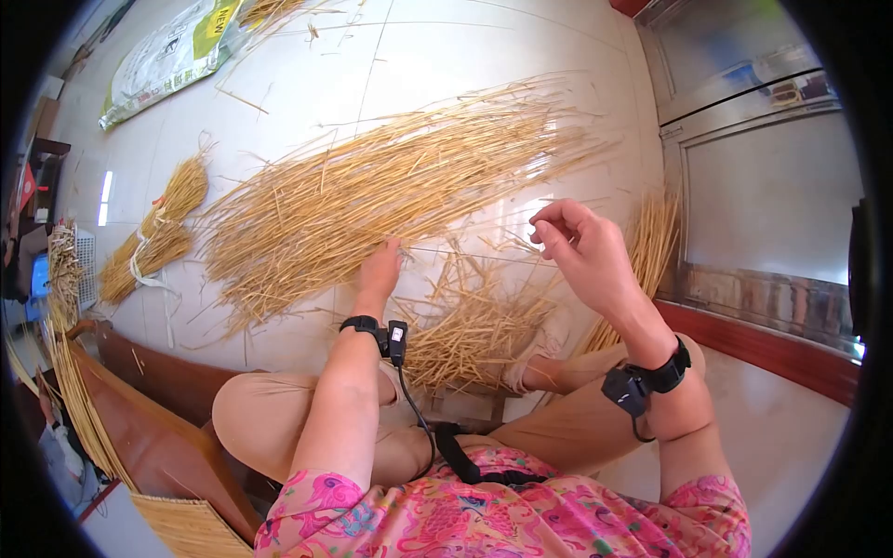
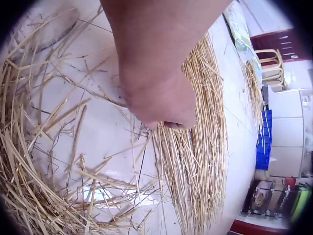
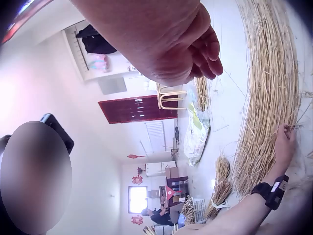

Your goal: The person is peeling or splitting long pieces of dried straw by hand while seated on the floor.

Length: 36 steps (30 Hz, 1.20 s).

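A wide layer of golden straw stalks [image 1: 400,167] lies spread on the tiled floor. At its near edge my left hand [image 1: 379,270] is low, its curled fingers pinching straw stalks; the grip is partly hidden under the hand in the left wrist view. My right hand [image 1: 586,251] is raised to the right of the layer, fingers loosely bent, thumb near the index finger. Nothing shows between those fingers in the right wrist view. Between my feet is a loose heap of short, broken straw [image 1: 470,325].
A tied straw bundle [image 1: 158,228] lies to the left, with a printed sack [image 1: 177,56] beyond it. More straw [image 1: 651,242] leans along the metal-fronted cabinet [image 1: 763,177] on the right. A brown wooden piece of furniture [image 1: 158,409] stands at my left.
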Each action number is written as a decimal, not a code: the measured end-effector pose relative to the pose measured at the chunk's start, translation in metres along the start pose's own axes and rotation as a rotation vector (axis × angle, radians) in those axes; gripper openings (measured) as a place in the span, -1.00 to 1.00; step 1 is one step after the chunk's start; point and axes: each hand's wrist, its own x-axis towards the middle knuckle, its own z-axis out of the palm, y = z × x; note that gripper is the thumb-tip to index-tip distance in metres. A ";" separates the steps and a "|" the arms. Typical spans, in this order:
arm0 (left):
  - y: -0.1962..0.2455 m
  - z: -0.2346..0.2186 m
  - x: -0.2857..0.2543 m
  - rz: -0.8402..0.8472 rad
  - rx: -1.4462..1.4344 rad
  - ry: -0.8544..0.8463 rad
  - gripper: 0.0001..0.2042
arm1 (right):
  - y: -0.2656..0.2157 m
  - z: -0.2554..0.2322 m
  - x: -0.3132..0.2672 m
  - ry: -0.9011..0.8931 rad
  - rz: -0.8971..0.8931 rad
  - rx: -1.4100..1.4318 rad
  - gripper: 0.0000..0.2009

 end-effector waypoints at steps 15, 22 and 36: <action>0.010 -0.079 0.017 0.332 0.052 0.133 -0.88 | -0.005 -0.010 0.000 0.039 -0.206 -0.116 -0.88; 0.061 -0.204 -0.004 0.412 -0.172 0.027 -0.81 | -0.006 -0.003 -0.009 -0.054 -0.279 -0.134 -0.86; 0.170 -0.249 -0.090 0.495 -0.344 -0.082 -0.77 | -0.005 0.029 -0.022 -0.199 -0.173 0.575 -0.86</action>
